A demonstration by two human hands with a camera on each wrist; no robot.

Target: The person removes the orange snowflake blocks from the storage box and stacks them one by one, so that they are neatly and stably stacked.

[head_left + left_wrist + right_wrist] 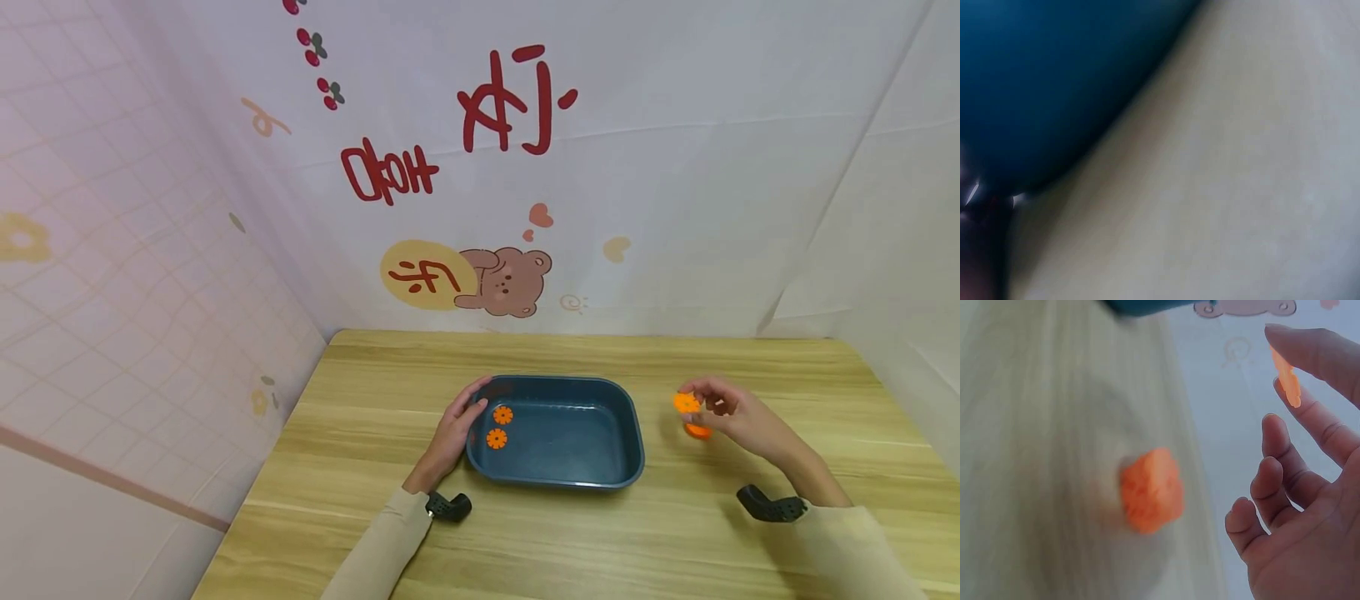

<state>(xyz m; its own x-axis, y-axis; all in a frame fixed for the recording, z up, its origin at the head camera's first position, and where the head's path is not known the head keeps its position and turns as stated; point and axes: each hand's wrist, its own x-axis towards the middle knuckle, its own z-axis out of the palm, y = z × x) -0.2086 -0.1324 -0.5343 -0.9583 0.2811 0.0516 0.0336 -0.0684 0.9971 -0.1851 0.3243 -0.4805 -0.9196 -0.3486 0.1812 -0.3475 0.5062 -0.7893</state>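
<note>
In the head view, my left hand [450, 429] holds the left end of a dark blue rectangular basin [637, 450], its thumb over the rim. Two orange notched building discs [497, 438] lie flat on the basin floor near that hand. To the right of the basin, my right hand [731, 414] pinches another orange notched disc [1286, 378] between thumb and index finger, the other fingers loosely bent. Below this hand, a small stack of orange discs [1152, 490] sits on the table, partly covered by the hand in the head view. The left wrist view is blurred.
The wood-grain table [562, 542] meets a white printed wall covering [697, 250] at the back, with a bear drawing on it. More covering stands at the left and right sides. Each wrist carries a black camera mount [768, 505].
</note>
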